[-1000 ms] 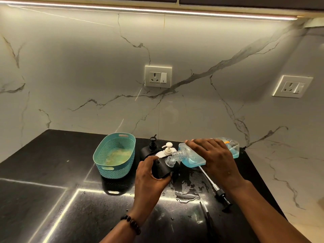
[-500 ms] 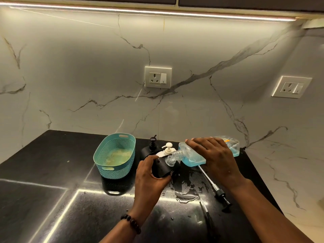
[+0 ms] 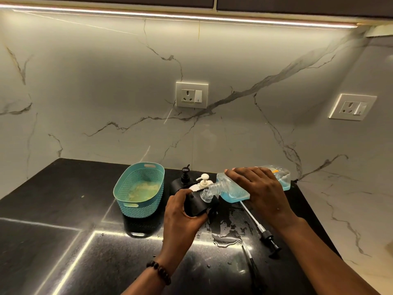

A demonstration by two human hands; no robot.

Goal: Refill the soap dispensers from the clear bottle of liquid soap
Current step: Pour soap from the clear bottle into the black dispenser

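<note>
Pouring, clear bottle (image 3: 236,191) mouth on dispenser (image 3: 200,204) neck

Right hand (image 3: 261,189) wrapped over bottle, long axis nearly level, mouth toward 8 o'clock; left hand (image 3: 180,213) clasping dispenser, tilted toward 2 o'clock, at counter (image 3: 63,209) centre; necks touching.

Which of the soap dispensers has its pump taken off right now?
The black dispenser gripped by the left hand; the two behind it keep their pumps on.

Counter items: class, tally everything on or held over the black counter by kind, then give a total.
Soap dispensers: 3
Clear bottle: 1
Loose pumps: 2
Basket: 1
Total: 7
</note>
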